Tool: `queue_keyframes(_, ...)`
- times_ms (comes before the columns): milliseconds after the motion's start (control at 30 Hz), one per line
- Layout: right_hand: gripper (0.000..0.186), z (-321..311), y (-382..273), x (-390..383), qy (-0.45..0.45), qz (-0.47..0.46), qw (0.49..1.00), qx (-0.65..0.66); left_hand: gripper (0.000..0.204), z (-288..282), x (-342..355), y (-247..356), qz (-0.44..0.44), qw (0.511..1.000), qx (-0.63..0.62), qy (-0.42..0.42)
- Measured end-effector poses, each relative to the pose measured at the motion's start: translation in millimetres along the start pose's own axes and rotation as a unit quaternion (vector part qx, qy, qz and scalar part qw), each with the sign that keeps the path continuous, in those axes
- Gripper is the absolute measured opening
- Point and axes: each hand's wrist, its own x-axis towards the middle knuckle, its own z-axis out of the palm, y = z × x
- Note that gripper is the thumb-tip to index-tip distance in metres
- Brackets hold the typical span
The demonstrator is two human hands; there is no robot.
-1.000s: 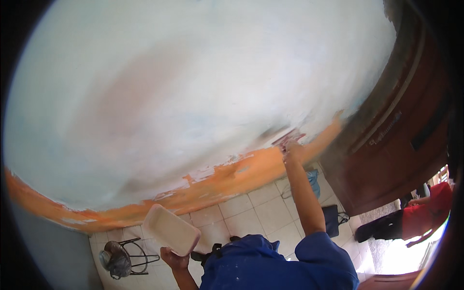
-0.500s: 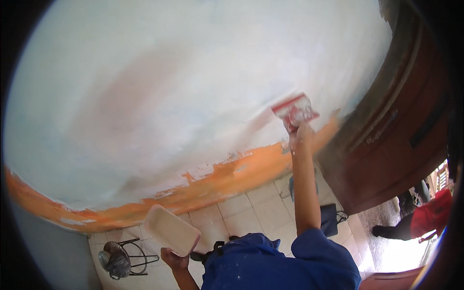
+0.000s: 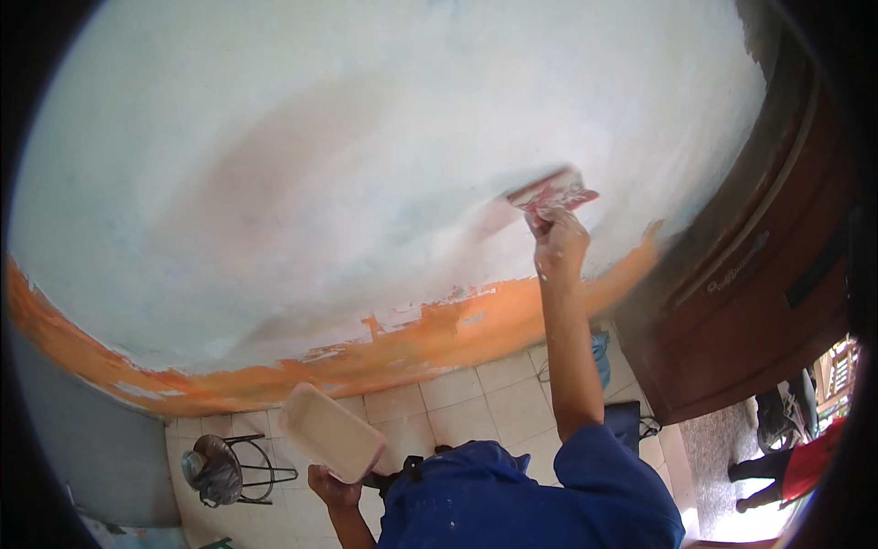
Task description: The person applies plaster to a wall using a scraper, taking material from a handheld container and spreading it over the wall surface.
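Observation:
My right hand grips a red putty scraper with white smears on it. Its wide edge lies at the whitish wall, apparently touching it, and the blade is slightly blurred. Lower down, my left hand is closed on the near edge of a shallow pinkish tray. Pale, smooth material covers the tray's inside. An unevenly coated orange band runs along the bottom of the wall, below the scraper.
A black-legged stool with a bag on it stands on the tiled floor at left. On the right are a dark red door, a blue bag, a dark flat bag and a person in red near the bright doorway.
The scraper has shifted slightly up and left along the wall, and its face has tilted. The tray stays in my left hand. At far right, the person in red has moved.

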Motion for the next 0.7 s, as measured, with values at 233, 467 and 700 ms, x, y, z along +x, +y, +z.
queue_keyframes(233,0.010,-110.8,34.9,20.3,0.139,0.090,0.986,0.000,0.054,49.9,3.1,17.2,-0.144,0.959,-0.243,0.000)
queue_keyframes(467,0.013,-87.8,106.2,15.6,0.140,0.182,0.972,-0.046,0.057,47.8,-5.5,16.0,-0.112,0.978,-0.175,0.020)
queue_keyframes(700,0.010,10.7,-8.6,-8.3,0.029,0.053,0.997,0.057,0.061,42.6,-7.4,18.0,-0.124,0.965,-0.225,0.049)
